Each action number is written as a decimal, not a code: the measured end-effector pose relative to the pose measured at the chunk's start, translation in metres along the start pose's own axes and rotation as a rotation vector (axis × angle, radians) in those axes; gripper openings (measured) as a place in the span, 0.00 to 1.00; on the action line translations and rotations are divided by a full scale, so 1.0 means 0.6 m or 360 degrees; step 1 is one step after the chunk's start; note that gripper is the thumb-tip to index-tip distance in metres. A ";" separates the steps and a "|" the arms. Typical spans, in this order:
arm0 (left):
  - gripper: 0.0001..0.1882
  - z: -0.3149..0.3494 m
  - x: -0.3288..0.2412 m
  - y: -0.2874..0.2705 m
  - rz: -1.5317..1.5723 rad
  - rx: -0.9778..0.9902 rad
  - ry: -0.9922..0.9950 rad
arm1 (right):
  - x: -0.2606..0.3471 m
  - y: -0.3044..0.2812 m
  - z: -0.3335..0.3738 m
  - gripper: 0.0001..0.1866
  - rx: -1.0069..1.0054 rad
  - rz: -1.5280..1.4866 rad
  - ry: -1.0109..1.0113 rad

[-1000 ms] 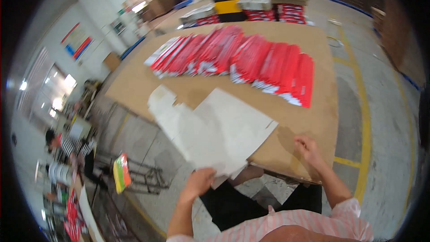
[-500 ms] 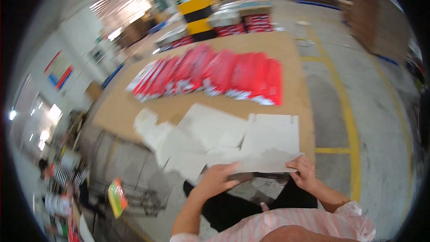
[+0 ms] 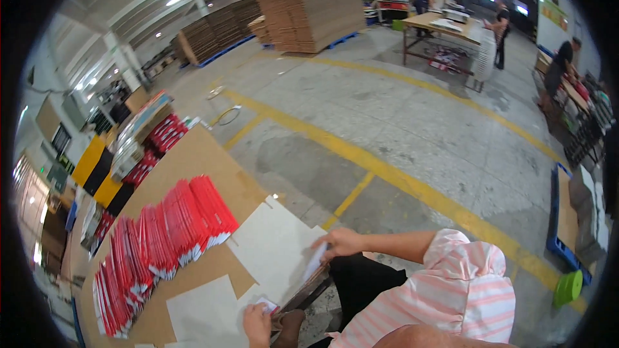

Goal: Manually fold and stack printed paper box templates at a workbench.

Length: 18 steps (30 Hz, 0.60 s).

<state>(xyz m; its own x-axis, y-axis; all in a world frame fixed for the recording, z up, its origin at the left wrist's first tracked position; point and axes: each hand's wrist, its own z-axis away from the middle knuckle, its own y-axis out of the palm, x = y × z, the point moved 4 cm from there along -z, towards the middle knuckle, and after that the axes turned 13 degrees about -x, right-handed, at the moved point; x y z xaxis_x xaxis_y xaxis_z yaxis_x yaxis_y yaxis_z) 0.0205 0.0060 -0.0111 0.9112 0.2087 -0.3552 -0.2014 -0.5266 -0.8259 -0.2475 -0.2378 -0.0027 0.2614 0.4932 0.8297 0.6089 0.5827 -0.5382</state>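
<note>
A flat, pale cardboard sheet (image 3: 274, 238) with cut notches lies at the near edge of the table. My right hand (image 3: 340, 243) is closed on its right near edge, thumb and fingers pinching a lifted white flap. My left hand (image 3: 258, 323), partly cut off by the lower edge of the picture, has its fingers bent at the near edge of the sheet. By those fingertips shows a small white piece with a red edge, which I cannot make out fully. More pale cardboard (image 3: 205, 309) lies to the left. Beyond it are red packets (image 3: 158, 232) in an overlapping row.
The brown tabletop (image 3: 200, 154) ends on the right above a grey floor with yellow lines. Wrapped red stacks (image 3: 145, 145) stand farther along, beside a yellow-black striped post (image 3: 100, 174). Tall cardboard stacks (image 3: 309, 9) sit on pallets. A green tub (image 3: 567, 289) is at right. People work at far tables.
My view has swung to the right, so the table and red packets now sit lower left. Both hands remain at the near edge of the cardboard; the flap between them looks less spread out.
</note>
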 end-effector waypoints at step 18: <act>0.19 0.056 0.062 0.044 -0.0153 -0.0465 -0.0229 | -0.034 0.014 0.019 0.50 -0.0904 0.0004 0.0287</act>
<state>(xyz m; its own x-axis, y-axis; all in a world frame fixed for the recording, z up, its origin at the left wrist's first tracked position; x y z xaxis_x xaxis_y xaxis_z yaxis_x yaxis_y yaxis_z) 0.0370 0.0276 -0.0607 0.8566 0.3725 -0.3571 0.0138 -0.7083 -0.7058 -0.2564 -0.2356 -0.0261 0.3562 0.3477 0.8673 0.9004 0.1206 -0.4181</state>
